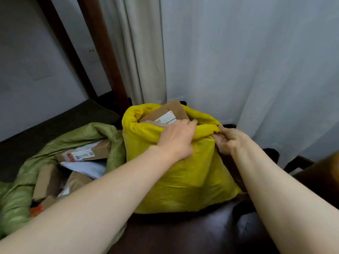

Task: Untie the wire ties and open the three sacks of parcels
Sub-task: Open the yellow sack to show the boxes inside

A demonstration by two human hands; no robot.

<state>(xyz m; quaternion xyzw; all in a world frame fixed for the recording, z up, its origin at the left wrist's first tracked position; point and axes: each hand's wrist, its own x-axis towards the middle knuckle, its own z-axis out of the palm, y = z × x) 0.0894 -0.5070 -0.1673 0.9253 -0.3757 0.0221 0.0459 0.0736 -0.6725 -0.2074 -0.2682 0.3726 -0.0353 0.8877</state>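
The yellow sack [176, 173] stands up tall on the dark floor [183, 233], with its mouth pointing up and a bit away from the person. Its top edge is rolled down into a fat, soft ring. It looks smooth and a little shiny, like thin plastic cloth. A brown cardboard box [168, 111] with a white label [166, 117] pokes out of the mouth, lying tilted.

The left hand [177, 139] lies over the near side of the rolled ring, fingers curled and closed on the yellow cloth. The right hand [228, 141] pinches the ring on the right side of the sack, thumb and fingers squeezed together on a fold.

Left of the yellow sack lies the green sack [22, 189], tipped on its side, touching it. Its mouth is wide open and faces the person. It is crinkly and dull. Flat brown parcels [84, 153] and white ones spill from it.

Behind the yellow sack hang pale curtains [238, 61] with long soft folds, and a dark wooden post [102, 57] leans up behind it to the left
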